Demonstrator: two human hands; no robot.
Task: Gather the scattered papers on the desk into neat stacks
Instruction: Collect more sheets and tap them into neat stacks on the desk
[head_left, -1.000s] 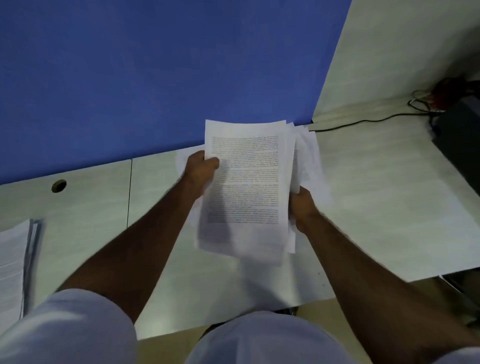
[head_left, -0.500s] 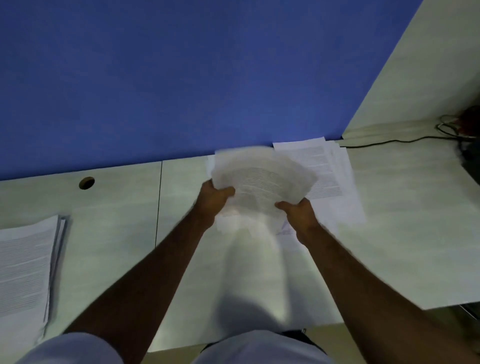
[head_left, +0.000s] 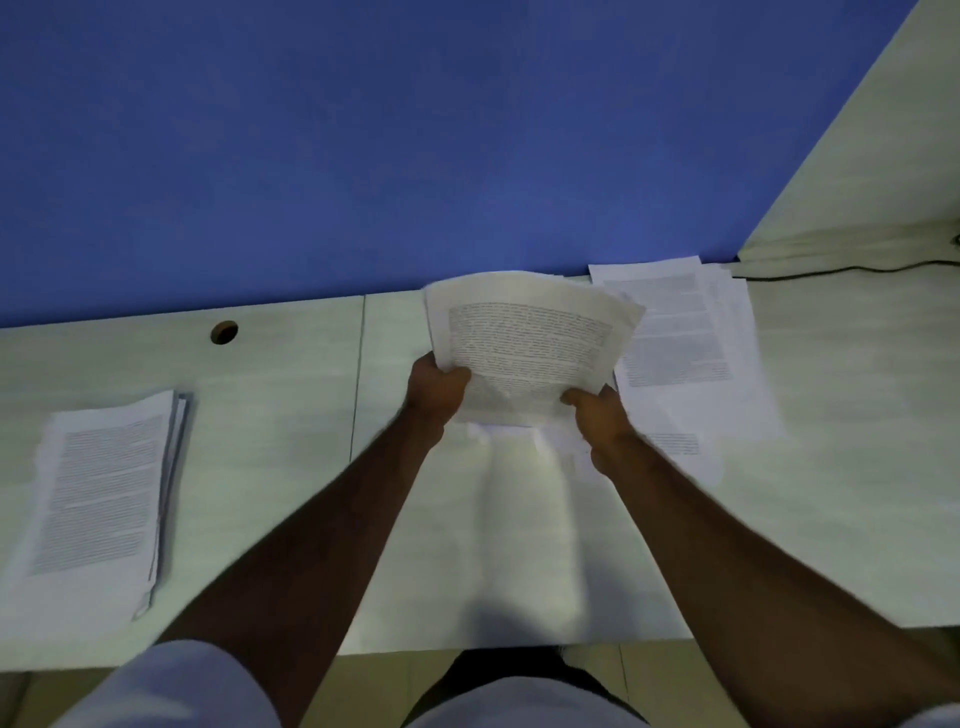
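Together the left hand (head_left: 436, 389) and right hand (head_left: 597, 415) grip a bowed sheaf of papers (head_left: 530, 343), fingers curled.

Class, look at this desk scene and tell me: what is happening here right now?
A person is tidying printed papers on a pale desk against a blue partition. The left hand and right hand grip the lower corners of a bowed sheaf of papers, held above the desk. A squared-up stack lies far left; looser overlapping sheets lie to the right, not yet gathered.
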